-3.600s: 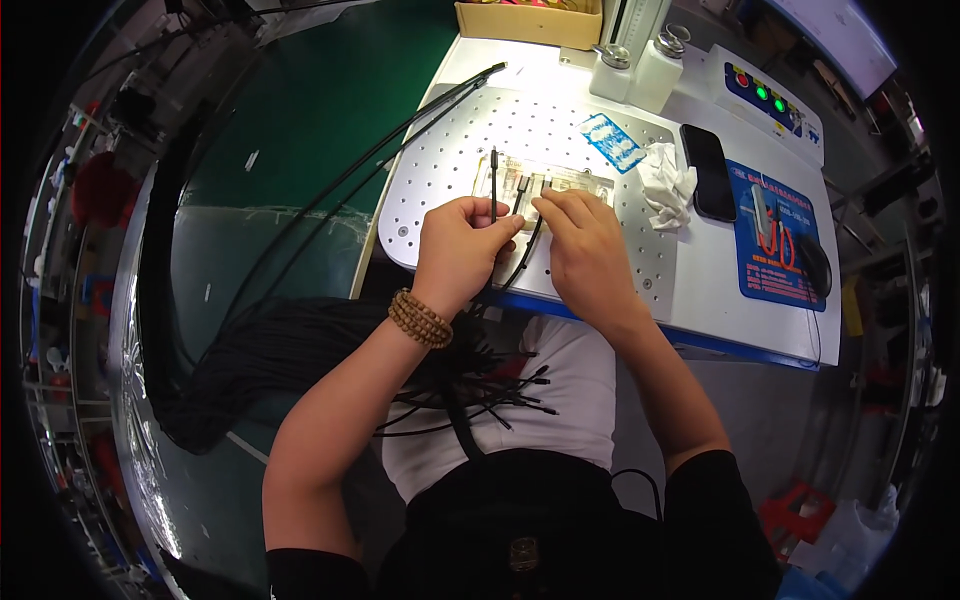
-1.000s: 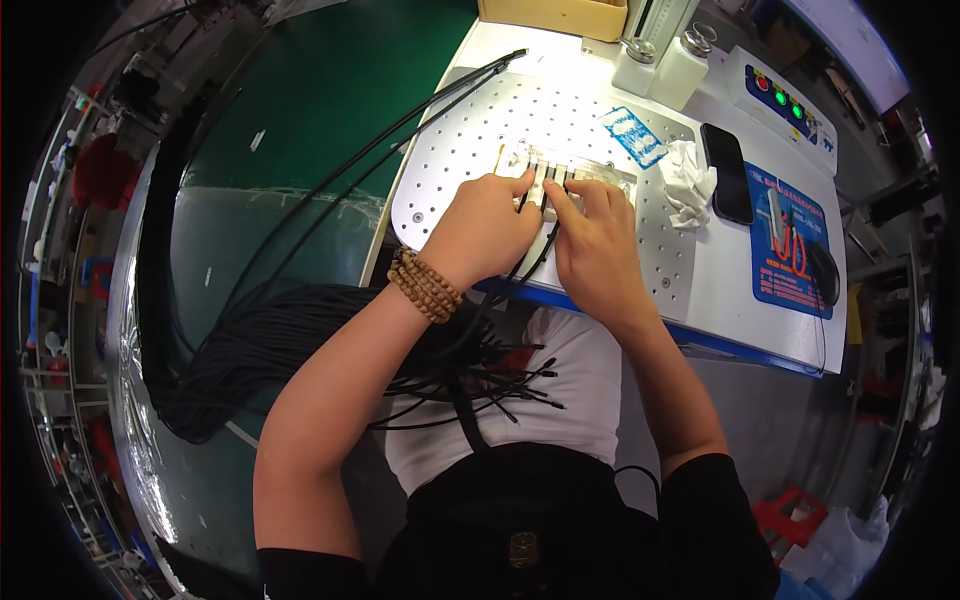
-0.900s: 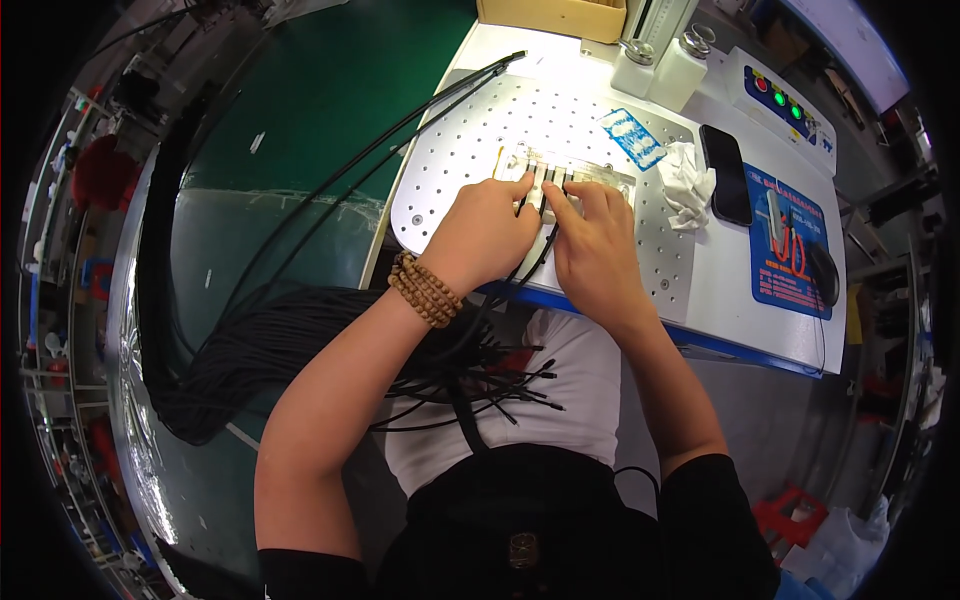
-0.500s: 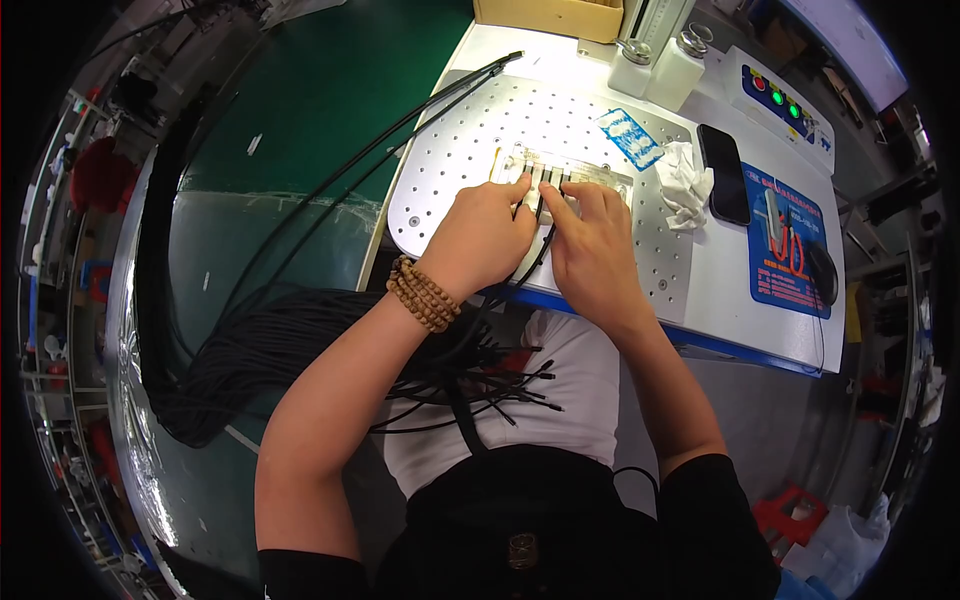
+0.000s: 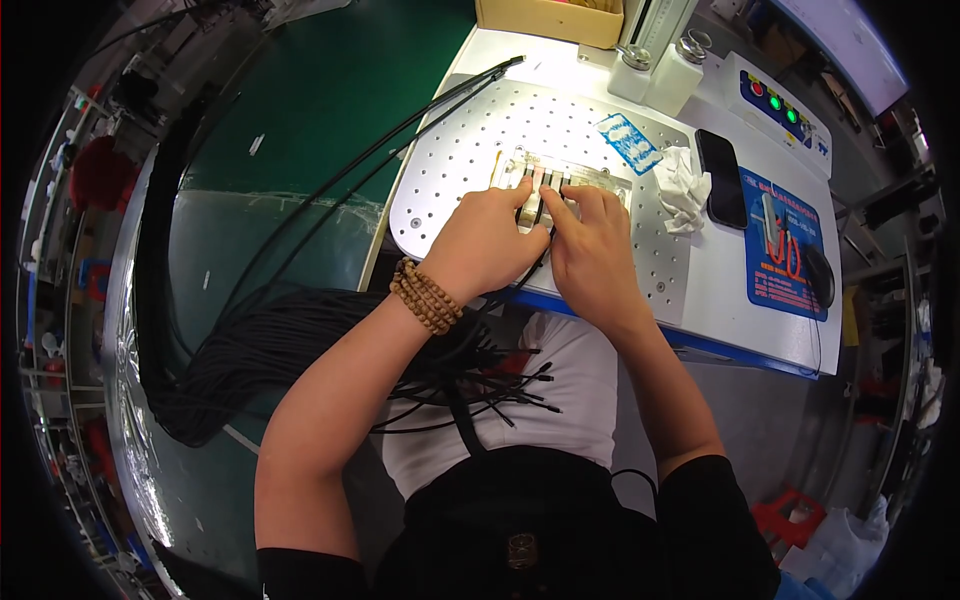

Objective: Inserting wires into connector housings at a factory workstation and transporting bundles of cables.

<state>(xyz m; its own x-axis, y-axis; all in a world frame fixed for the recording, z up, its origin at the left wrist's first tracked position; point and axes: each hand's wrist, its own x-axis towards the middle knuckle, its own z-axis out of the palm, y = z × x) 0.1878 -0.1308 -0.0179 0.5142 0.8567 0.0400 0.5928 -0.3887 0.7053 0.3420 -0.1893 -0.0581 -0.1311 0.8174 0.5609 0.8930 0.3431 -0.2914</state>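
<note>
Head view: both hands work at a small clear fixture (image 5: 570, 178) that lies on the perforated white plate (image 5: 470, 150) of the worktop. The left hand (image 5: 485, 240) rests just left of the fixture, its fingers (image 5: 522, 192) curled and pressing thin black cable ends (image 5: 535, 205) into the fixture's slots. The right hand (image 5: 592, 245) lies just right of it, fingers flattened on top of the fixture; whether they pinch a cable I cannot tell.

My reading of the risk: the cable ends are slim and springy, so one could pop out of its slot if pressure lifts unevenly. The heavy black cable bundle (image 5: 250, 360), hanging off the worktop well below and left of the fixture, could drag the seated ends back. The beaded bracelet (image 5: 425, 297) sits near loose strands and might snag them.

The plate is hard, matte metal dotted with round holes. The fixture looks like rigid transparent plastic. Right of it lie a crumpled soft tissue (image 5: 682, 185) and a glossy black phone (image 5: 720, 178).
</note>
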